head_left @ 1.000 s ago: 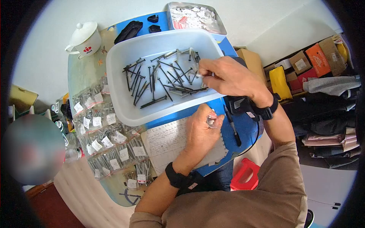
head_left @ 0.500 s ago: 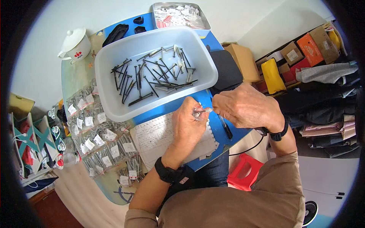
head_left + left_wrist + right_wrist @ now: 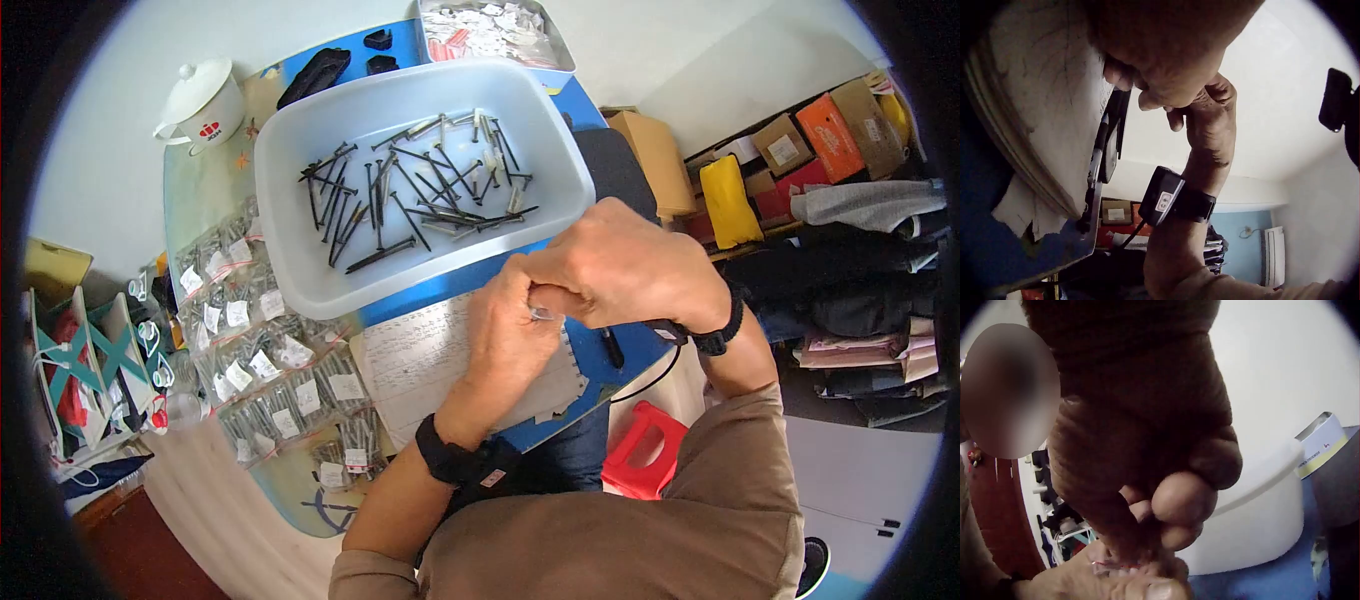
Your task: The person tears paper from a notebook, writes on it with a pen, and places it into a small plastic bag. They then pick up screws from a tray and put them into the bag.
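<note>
My left hand (image 3: pixel 505 335) grips a small clear plastic zip bag (image 3: pixel 542 313) over a handwritten sheet (image 3: pixel 415 355). In the right wrist view, the bag's red line (image 3: pixel 1105 565) shows beside the left fingers. My right hand (image 3: pixel 630 265) is against the left one at the bag's mouth, its fingers curled inward. I cannot tell what they hold, as the knuckles hide the tips in the head view. Beyond both hands stands a pale blue plastic tub (image 3: pixel 282 230) with many long black screws (image 3: pixel 380 257), some whitish pieces among them.
Labelled zip bags of screws (image 3: pixel 300 400) lie in rows at the left. A lidded white cup (image 3: pixel 205 110) is behind them. A tin of paper labels (image 3: pixel 495 35) stands behind the tub. A black pen (image 3: pixel 611 347) lies right of the sheet, near a cable (image 3: pixel 655 385).
My right hand has come from over the tub down to the left hand. A whitish piece visible between the hands half a second ago is now hidden. The left hand keeps the bag.
</note>
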`<state>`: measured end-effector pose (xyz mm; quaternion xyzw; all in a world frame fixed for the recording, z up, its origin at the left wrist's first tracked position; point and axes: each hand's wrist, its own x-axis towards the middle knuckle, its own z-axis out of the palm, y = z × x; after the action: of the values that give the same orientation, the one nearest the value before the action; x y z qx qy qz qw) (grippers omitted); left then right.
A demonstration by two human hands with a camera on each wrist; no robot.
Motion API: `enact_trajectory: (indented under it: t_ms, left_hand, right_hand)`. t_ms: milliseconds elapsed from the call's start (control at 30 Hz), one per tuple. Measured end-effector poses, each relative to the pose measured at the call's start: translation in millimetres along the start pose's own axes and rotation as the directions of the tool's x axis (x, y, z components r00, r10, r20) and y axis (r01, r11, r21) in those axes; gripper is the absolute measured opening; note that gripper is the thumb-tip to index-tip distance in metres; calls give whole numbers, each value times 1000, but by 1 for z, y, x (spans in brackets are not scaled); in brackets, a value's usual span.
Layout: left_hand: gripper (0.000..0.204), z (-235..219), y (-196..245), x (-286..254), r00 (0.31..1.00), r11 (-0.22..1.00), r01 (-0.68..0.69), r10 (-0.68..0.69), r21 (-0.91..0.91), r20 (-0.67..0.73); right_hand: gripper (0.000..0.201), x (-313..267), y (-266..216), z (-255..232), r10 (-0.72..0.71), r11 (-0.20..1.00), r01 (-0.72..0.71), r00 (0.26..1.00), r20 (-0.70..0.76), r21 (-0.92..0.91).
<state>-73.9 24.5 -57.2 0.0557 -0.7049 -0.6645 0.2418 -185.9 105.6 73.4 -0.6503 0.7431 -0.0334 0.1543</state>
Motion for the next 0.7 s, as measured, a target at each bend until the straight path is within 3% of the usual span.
enact_trajectory:
  t_ms: [133,233,300,367,433,500,633,700]
  left_hand:
    - [21,0,5,0,999,995,39,-40,96,1]
    - [24,-4,12,0,996,990,92,-93,103,12]
    - [30,-4,11,1,997,993,79,-80,83,6]
    - [29,-4,12,2,997,994,70,-71,85,10]
    - [29,-4,11,2,998,993,61,-63,98,11]
    - [28,-4,10,1,998,993,59,-62,101,25]
    - [28,-5,11,2,999,993,32,-35,110,25]
    - [28,-5,11,2,999,994,28,-30,106,19]
  right_hand:
    - [15,6,25,-10,9,983,1,999,-50,184]
    - [14,24,48,-14,-1,997,12,990,-144,77]
    - [11,38,59,-16,-4,1000,5,992,-126,12]
    - [9,49,72,-13,53,979,-39,996,66,-198]
    - [6,58,81,-7,18,969,6,995,96,-246]
    - [5,62,79,-3,-57,927,132,975,216,-350]
    - [5,63,77,0,-49,904,152,966,256,-400]
    - [4,60,87,1,-144,937,191,974,173,-292]
